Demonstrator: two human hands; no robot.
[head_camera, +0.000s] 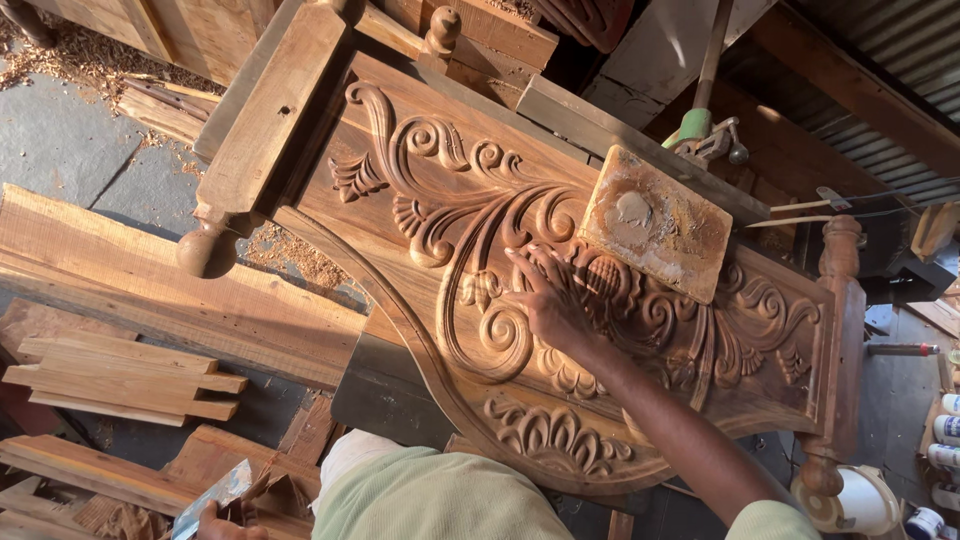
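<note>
A large carved wooden panel (620, 330), with scrollwork and leaf relief and turned posts at its ends, is seen lying flat across the middle of the view, over planks and a sawdust-strewn floor (70, 150). The right hand (550, 300) is pressed onto the carving near the centre scroll, fingers (530, 265) spread narrow and flat on the wood, nothing gripped; a pale filler seems to be rubbed in with the fingertips, though that is only a guess. A small wooden board (655, 222) smeared with pale paste is rested on the panel just beside the hand.

The left hand (220, 522) is seen only in part at the bottom edge, closed round a flat metal blade (212, 495); the grip itself is cut off by the frame.

Handling, as judged: the panel is taken to be heavy, stiff hardwood, not to be lifted one-handed; hold would best be taken at the thick curved rim or the end posts, not on the raised scroll tips, which could chip. The paste board is judged light and stiff, to be picked by its bare edges, the top being wet and smeary.

Loose wooden slats (120, 380) are stacked at the left, well apart from the hands. Small bottles (945, 430) are stood at the right edge.
</note>
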